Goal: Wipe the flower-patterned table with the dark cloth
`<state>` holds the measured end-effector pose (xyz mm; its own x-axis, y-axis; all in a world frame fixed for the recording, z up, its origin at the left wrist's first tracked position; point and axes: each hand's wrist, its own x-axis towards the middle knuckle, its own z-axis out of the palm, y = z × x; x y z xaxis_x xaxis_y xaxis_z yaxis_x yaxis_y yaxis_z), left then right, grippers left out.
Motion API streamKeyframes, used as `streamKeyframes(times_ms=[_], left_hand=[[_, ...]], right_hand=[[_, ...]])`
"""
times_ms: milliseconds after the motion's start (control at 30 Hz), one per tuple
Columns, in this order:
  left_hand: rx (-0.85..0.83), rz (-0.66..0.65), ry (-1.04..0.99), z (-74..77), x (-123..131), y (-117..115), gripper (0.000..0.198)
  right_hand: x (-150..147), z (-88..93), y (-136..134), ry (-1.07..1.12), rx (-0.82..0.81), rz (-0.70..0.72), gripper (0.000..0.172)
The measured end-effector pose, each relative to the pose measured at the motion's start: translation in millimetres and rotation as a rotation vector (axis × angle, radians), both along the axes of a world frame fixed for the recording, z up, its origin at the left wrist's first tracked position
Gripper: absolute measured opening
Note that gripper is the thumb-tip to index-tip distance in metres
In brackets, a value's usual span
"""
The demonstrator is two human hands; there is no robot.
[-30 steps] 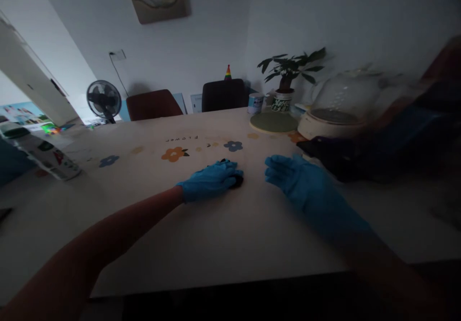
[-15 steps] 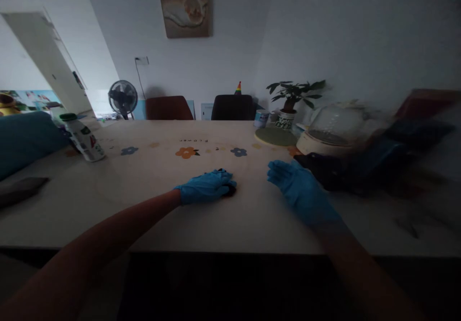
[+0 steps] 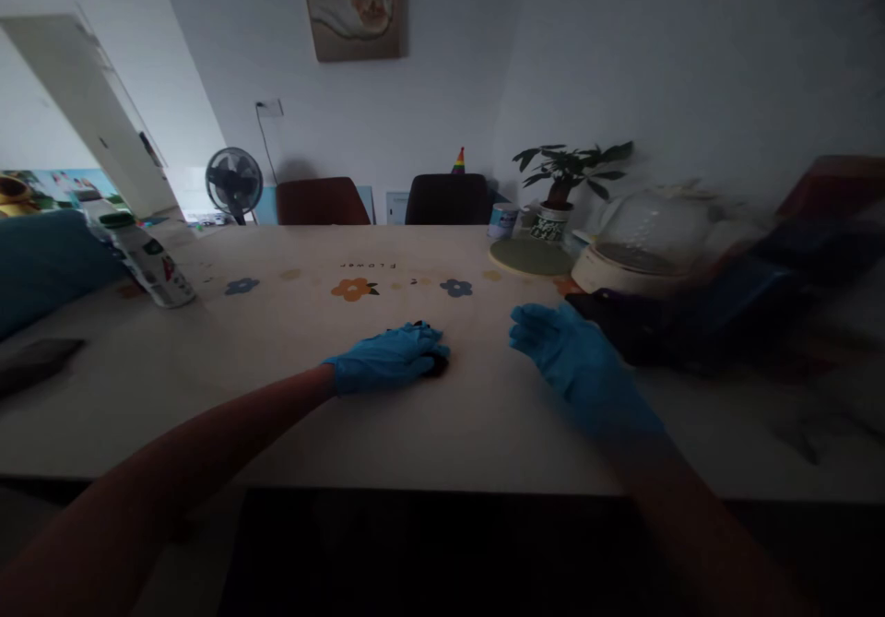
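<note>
My left hand (image 3: 388, 357), in a blue glove, lies palm down on the pale table (image 3: 290, 433) over a small black object (image 3: 436, 364). Its fingers and thumb rest around this object and cover most of it, so its kind cannot be made out. To the right, my right hand (image 3: 563, 350), also blue-gloved, is held over the table with its fingers stretched out and nothing in them. A dark, blurred item (image 3: 608, 317) lies just beyond the right hand.
A white bottle with a green cap (image 3: 156, 266) stands at the left, near a dark flat item (image 3: 38, 365). At the back right are a green round mat (image 3: 531, 255), a can (image 3: 502, 220), a potted plant (image 3: 549, 223) and a clear-domed appliance (image 3: 640, 239).
The view has tipped slightly, so the background sits a little higher. Both hands keep nearly the same pose and place; the left still covers the black object.
</note>
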<state>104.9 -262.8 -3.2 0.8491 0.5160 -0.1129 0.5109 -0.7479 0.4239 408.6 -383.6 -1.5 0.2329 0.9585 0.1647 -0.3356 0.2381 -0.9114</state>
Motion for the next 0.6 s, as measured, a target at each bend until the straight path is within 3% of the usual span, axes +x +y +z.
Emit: streamKeyframes(times_ms=[600], left_hand=[[0.006,-0.022,-0.05,1.7,-0.6,-1.4,0.056]], right_hand=[[-6.7,5.5,-6.5,-0.044,-0.048,-0.063,0.029]])
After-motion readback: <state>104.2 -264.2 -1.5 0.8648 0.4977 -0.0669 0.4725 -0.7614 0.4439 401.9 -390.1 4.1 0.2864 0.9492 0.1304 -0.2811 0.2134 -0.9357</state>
